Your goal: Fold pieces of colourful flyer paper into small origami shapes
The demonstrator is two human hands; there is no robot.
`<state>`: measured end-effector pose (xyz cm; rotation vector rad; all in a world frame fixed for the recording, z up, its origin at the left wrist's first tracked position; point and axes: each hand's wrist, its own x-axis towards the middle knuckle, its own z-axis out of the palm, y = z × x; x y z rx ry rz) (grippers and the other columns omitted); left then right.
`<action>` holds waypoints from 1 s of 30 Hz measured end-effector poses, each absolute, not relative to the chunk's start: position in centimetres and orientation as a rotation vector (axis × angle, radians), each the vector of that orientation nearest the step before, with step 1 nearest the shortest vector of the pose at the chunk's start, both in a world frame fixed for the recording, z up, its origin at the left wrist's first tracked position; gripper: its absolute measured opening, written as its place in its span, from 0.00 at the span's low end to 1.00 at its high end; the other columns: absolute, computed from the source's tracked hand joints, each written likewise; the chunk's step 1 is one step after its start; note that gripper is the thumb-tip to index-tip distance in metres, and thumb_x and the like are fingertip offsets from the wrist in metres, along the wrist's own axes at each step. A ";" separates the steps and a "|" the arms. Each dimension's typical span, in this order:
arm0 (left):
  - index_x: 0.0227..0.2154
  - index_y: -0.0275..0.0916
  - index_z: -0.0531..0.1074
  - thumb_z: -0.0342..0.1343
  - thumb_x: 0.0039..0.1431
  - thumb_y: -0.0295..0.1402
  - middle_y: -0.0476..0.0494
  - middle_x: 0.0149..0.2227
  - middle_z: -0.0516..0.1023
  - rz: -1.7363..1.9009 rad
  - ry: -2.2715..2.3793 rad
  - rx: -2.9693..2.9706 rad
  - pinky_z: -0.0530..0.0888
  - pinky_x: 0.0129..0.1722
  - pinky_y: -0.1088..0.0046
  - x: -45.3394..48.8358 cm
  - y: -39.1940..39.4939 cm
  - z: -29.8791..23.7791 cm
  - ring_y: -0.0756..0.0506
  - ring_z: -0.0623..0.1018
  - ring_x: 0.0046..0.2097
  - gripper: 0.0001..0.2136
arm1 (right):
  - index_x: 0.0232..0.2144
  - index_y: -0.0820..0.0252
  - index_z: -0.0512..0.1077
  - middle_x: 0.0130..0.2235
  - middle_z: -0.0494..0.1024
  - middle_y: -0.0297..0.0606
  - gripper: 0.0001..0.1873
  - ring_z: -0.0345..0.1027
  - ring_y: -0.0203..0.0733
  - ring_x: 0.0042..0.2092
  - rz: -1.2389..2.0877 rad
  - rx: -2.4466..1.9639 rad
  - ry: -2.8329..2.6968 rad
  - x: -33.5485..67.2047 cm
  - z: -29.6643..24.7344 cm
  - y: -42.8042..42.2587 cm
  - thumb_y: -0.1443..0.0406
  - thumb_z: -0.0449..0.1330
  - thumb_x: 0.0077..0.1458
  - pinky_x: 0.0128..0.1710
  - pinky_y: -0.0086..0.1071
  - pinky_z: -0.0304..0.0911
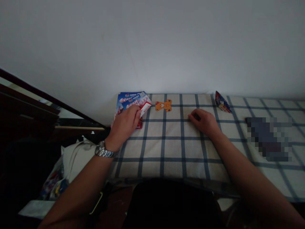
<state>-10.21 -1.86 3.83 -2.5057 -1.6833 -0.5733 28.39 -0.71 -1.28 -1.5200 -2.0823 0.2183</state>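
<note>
My left hand [127, 122], with a metal watch [105, 150] on its wrist, is closed on a white-and-red leaflet [145, 108] that sticks out past the thumb and fingertips. Beneath and behind that hand lie several blue printed leaflets [128, 94], overlapping, with white and red lettering; the hand covers part of them. My right hand [203, 121] rests on the checked tablecloth [175, 143], its fingers loosely curled and nothing visible in them. Between the two hands, nearer the wall, is a flat orange teddy bear figure [163, 105].
A small colourful packet [223, 102] stands near the wall, right of my right hand. Farther right lies a dark blurred-out object [268, 138]. White bags [79, 159] sit below at the left, by dark furniture. A plain wall [166, 47] borders the table's back.
</note>
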 end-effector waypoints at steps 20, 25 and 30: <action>0.53 0.36 0.73 0.47 0.79 0.31 0.36 0.54 0.76 -0.529 -0.866 -2.987 0.77 0.58 0.56 2.4 -0.9 0.4 0.39 0.76 0.57 0.11 | 0.43 0.55 0.78 0.43 0.81 0.46 0.09 0.76 0.52 0.45 0.169 -1.377 -1.899 28.1 -0.6 -0.5 0.60 0.59 0.67 0.48 0.46 0.72; 0.56 0.36 0.73 0.57 0.75 0.42 0.34 0.61 0.73 -0.597 -0.855 -3.008 0.75 0.63 0.50 1.8 -1.3 -0.2 0.34 0.73 0.63 0.16 | 0.58 0.54 0.76 0.62 0.78 0.49 0.18 0.72 0.58 0.63 0.211 -1.257 -2.078 27.9 -1.3 -0.2 0.61 0.61 0.68 0.65 0.55 0.68; 0.60 0.38 0.71 0.60 0.72 0.43 0.33 0.64 0.70 -0.600 -0.866 -3.042 0.72 0.67 0.46 1.3 -1.4 -0.6 0.32 0.70 0.67 0.20 | 0.65 0.51 0.72 0.69 0.72 0.48 0.24 0.68 0.58 0.68 0.259 -1.249 -2.151 27.8 -1.7 -0.4 0.60 0.61 0.69 0.68 0.58 0.67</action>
